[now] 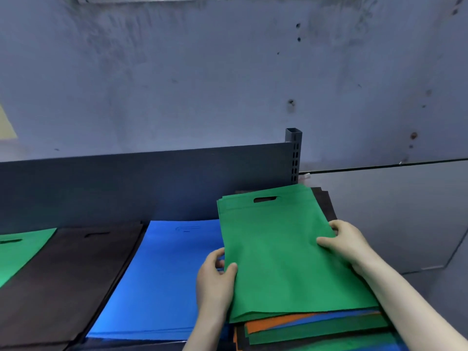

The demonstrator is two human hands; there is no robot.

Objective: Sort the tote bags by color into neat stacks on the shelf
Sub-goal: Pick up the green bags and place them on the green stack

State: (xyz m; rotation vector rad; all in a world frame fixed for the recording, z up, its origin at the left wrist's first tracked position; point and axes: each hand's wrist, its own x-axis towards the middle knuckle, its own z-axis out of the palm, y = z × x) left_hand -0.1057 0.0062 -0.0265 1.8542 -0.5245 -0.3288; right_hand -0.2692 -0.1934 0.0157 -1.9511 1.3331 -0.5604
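Sorting looks partway done: green stack, black stack and blue stack lie side by side on the shelf, while left hand and right hand pinch opposite edges of the green bag topping the unsorted mixed pile at right.

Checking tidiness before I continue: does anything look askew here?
Yes: the mixed pile under the held green bag is untidy; orange, blue and green bags stick out at differing angles. The blue stack and black stack look neat.
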